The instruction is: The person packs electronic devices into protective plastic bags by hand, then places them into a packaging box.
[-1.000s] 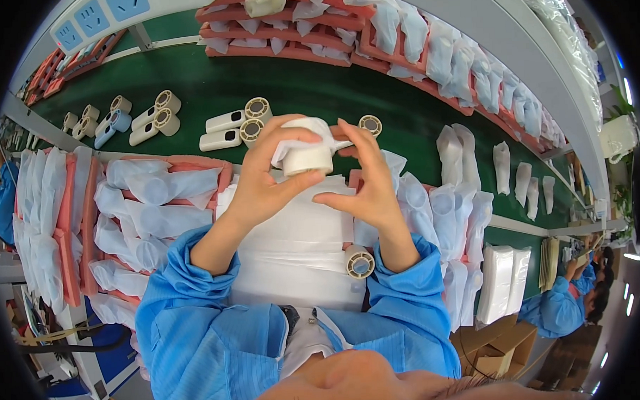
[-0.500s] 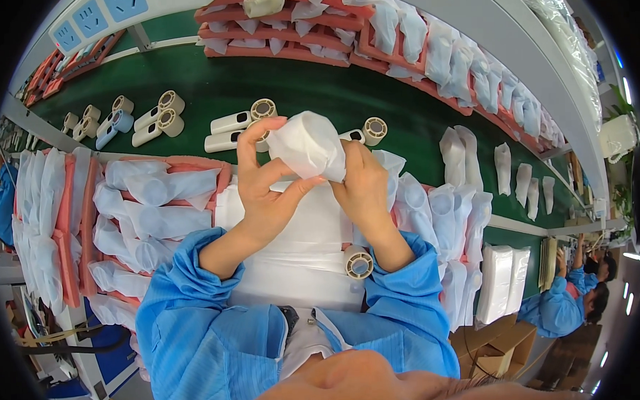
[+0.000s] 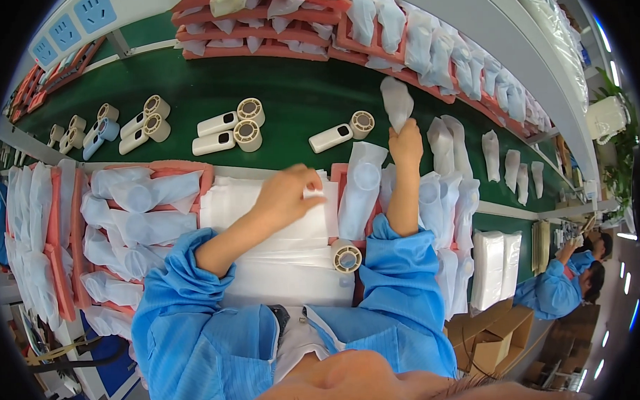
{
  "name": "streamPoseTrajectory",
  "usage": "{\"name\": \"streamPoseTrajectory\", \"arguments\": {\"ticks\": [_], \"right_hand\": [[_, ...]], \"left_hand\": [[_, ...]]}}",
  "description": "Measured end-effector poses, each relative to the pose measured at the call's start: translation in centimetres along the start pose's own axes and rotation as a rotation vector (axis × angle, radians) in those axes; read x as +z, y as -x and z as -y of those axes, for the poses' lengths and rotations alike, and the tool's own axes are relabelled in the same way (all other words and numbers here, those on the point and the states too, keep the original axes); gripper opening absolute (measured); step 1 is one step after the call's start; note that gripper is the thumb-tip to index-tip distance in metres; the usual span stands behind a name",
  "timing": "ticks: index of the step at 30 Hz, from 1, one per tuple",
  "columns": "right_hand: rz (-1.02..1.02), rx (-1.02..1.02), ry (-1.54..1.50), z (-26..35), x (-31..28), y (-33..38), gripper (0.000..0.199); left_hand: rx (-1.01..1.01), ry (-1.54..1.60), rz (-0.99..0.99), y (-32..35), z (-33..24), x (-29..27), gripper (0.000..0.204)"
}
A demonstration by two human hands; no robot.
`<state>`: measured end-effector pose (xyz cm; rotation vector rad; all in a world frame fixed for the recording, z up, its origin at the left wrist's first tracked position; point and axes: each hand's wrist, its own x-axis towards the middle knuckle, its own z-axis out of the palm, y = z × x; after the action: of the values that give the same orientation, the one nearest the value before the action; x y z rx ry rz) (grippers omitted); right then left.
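My right hand (image 3: 406,144) reaches out over the green bench. Its fingers are closed on the lower end of a handheld fan in a translucent white bag (image 3: 397,100), whose wide end points away from me. Nearer to me, my left hand (image 3: 288,194) hangs over a stack of flat white bags (image 3: 279,254). Its fingers are loosely curled with the thumb apart, slightly blurred, and I see nothing held in them. Beside that stack lies a round beige fan head (image 3: 347,257). Another bagged fan (image 3: 362,188) rests in a pink foam tray close to my right forearm.
Unbagged fans (image 3: 233,129) stand in groups along the green bench (image 3: 288,81); one lone fan (image 3: 340,133) lies at the middle. Pink trays of bagged fans (image 3: 147,188) sit at left and are stacked behind. Several bagged pieces (image 3: 491,155) stand at right, above white packs (image 3: 497,264).
My hands have parted. The right one has carried the bagged fan from the middle to the far right; the left one has let go of it and come down over the bag stack.
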<state>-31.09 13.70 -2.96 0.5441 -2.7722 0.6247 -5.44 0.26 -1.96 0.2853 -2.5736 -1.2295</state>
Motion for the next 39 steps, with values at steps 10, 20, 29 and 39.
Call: {"name": "streamPoseTrajectory", "arguments": {"ticks": [10, 20, 29, 39], "right_hand": [[0.161, -0.529, -0.298, -1.0, 5.2, -0.2, 0.052], [0.290, -0.220, -0.107, -0.6, 2.6, 0.6, 0.051], [0.108, -0.136, -0.524, 2.0, 0.7, 1.1, 0.053], [0.283, -0.200, -0.719, 3.0, -1.5, 1.8, 0.063]], "left_hand": [[0.001, -0.415, 0.247, 0.5, 1.1, 3.4, 0.021], [-0.002, -0.472, 0.310, 0.6, 1.2, 2.3, 0.017], [-0.039, -0.332, 0.171, 0.7, 0.6, 3.1, 0.018], [0.027, -0.136, 0.155, -0.5, 3.0, 1.4, 0.015]]}}
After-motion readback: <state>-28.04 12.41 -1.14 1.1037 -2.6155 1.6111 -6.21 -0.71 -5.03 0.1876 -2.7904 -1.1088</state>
